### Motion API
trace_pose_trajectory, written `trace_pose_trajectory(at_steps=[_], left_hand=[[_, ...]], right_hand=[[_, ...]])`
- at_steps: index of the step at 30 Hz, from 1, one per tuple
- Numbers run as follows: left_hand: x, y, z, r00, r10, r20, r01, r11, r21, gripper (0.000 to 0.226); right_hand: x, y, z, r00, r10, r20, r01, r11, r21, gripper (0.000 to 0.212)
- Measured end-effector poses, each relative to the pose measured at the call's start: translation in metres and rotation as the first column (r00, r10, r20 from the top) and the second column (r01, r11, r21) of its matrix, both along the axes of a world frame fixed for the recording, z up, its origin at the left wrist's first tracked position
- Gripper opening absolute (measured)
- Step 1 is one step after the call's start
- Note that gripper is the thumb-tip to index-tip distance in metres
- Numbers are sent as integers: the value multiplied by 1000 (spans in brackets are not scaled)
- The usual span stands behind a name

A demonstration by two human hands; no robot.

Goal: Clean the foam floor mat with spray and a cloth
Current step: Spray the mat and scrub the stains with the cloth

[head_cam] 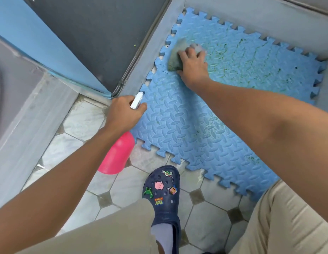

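Blue interlocking foam floor mat (205, 125) lying on the tiled floor (82, 121) in a grey-walled corner, its far half marked with greenish stains. The right hand (193, 65) presses a bunched grey cloth (176, 54) onto the mat near its far left edge, fingers curled over it. The left hand (122, 112) grips the white trigger head of a pink spray bottle (119, 154) at the mat's near left corner, beside a navy clog (163, 189).

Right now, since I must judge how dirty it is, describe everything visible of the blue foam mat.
The blue foam mat lies flat on the tiled floor, against grey walls. Its edges are toothed, interlocking; its surface is embossed like tread plate. Green smears mark the far right part. The right hand holds a grey cloth against it.
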State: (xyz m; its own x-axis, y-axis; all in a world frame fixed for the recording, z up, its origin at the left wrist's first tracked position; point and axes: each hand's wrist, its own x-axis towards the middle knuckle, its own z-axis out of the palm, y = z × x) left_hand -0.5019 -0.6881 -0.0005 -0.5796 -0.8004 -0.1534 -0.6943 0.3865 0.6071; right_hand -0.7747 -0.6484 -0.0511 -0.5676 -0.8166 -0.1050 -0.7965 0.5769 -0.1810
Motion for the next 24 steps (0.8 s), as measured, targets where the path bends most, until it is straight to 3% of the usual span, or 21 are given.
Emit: trace_pose_trajectory(at_steps=[4,8,13,15,17,19,21,24], left_hand=[[1,1,2,999,8,-38,-8,1000,1,50],[7,0,4,998,1,-68,-3,1000,-24,49],[18,-4,6,992,-29,-125,26,999,-21,45],[19,-3,9,989,-43,-142,41,999,-16,49],[18,-3,11,988,-47,-146,47,999,-5,51],[18,-3,12,989,-45,-138,46,999,5,52],[16,-3,13,990,-44,-136,46,999,10,53],[12,-1,14,991,-48,-125,50,999,12,53]], right_hand=[[-6,1,1,999,41,-24,-41,999,2,35],[47,25,2,949,314,2,-314,949,-32,37],[145,81,-12,697,710,105,-705,704,-83,37],[149,108,-12,609,783,123,-785,617,-43,36],[131,131,-8,588,795,150,-803,596,-8,39],[96,143,-4,636,758,148,-767,641,15,42],[51,145,2,749,650,124,-660,748,68,42],[-12,138,10,935,348,63,-354,923,152,44]])
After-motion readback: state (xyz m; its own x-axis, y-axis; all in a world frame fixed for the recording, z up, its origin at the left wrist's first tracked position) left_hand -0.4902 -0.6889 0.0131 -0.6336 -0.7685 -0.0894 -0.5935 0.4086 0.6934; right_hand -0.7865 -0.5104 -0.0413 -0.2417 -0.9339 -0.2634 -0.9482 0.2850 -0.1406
